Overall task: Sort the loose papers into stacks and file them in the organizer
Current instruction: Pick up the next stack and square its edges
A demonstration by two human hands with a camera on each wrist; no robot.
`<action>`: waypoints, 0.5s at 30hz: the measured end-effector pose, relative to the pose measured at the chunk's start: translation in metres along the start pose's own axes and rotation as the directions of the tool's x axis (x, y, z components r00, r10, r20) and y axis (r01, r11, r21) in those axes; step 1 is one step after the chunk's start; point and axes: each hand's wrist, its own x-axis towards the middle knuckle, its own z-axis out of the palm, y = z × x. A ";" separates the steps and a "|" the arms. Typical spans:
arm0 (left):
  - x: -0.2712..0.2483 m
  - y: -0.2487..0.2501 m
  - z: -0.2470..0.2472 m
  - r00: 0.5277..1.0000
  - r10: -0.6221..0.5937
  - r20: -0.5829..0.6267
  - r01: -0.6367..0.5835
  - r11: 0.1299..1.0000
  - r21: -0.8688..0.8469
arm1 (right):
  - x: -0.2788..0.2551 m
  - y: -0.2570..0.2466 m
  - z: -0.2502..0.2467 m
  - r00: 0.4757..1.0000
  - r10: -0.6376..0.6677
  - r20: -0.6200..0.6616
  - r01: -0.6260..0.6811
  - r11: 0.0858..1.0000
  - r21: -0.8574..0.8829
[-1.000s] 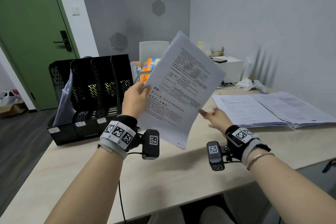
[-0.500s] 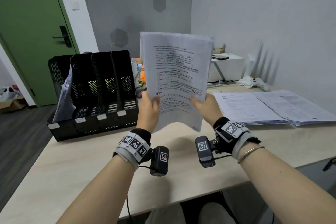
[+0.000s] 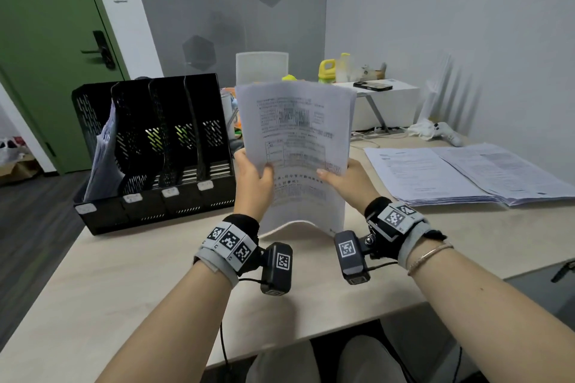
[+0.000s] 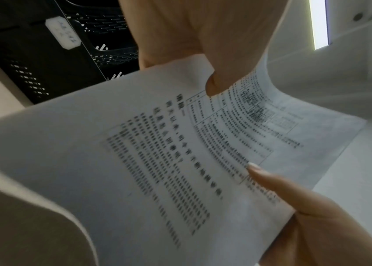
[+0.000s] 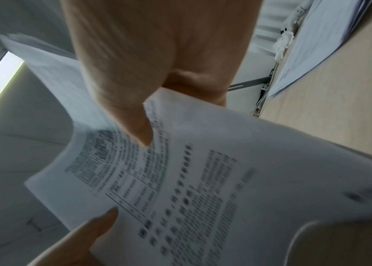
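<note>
A thin sheaf of printed papers stands upright in front of me, its bottom edge curling on the table. My left hand pinches its left edge, thumb on the printed face. My right hand pinches the right edge the same way. Both wrist views show the printed papers bowed between the thumbs. The black mesh organizer stands at the left with several slots; papers lean in its leftmost slot. Two stacks of sorted papers lie flat at the right.
Behind the table stand a white chair back, a white cabinet with a phone and bottles, and a white device by the wall. A green door is at the far left.
The sheaf was held tilted by the left hand alone; the right hand took its right edge, and both hands turned it upright and lowered it until its bottom edge met the table.
</note>
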 end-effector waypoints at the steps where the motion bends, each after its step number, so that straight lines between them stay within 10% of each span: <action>1: 0.001 -0.004 0.000 1.000 0.004 -0.008 -0.004 1.000 0.000 | 0.001 0.000 -0.001 1.000 -0.007 -0.019 0.007 1.000 0.007; 15: -0.003 -0.011 0.003 0.998 -0.059 0.031 0.057 0.997 0.055 | -0.001 0.020 -0.001 0.997 0.043 -0.067 -0.038 0.996 0.080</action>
